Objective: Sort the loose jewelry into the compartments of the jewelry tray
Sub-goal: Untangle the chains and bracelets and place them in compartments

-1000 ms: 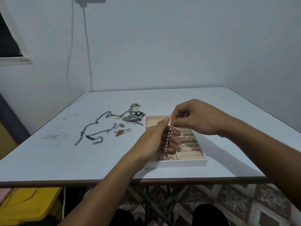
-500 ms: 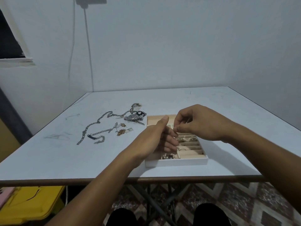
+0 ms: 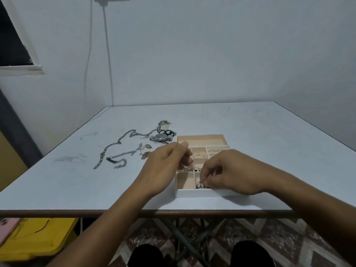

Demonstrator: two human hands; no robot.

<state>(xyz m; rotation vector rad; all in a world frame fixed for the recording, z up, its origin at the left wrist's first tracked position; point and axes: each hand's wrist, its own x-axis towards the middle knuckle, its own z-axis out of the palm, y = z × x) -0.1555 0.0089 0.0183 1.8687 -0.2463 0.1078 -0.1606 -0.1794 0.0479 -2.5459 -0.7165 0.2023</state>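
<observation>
My right hand [image 3: 229,171] has lowered the pearl bracelet [image 3: 200,185] into the tray [image 3: 204,192] compartment by the counter's [image 3: 269,132] near edge, fingertips still pinching it. My left hand [image 3: 165,166] hovers, loosely curled, empty; chains [image 3: 115,149] still wait.

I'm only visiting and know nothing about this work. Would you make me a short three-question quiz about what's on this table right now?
1. True or false: the long chain lies inside the tray.
2. Which hand has its fingertips down in a tray compartment? A) left hand B) right hand
3. Fill in: the watch lies on the table to the ______ of the tray.

Key:
1. False. The chain lies on the table, outside the tray.
2. B. The right hand pinches a small beaded piece in a compartment at the tray's near edge; the left hand is curled over the tray's left side, holding nothing I can make out.
3. Left.
</observation>
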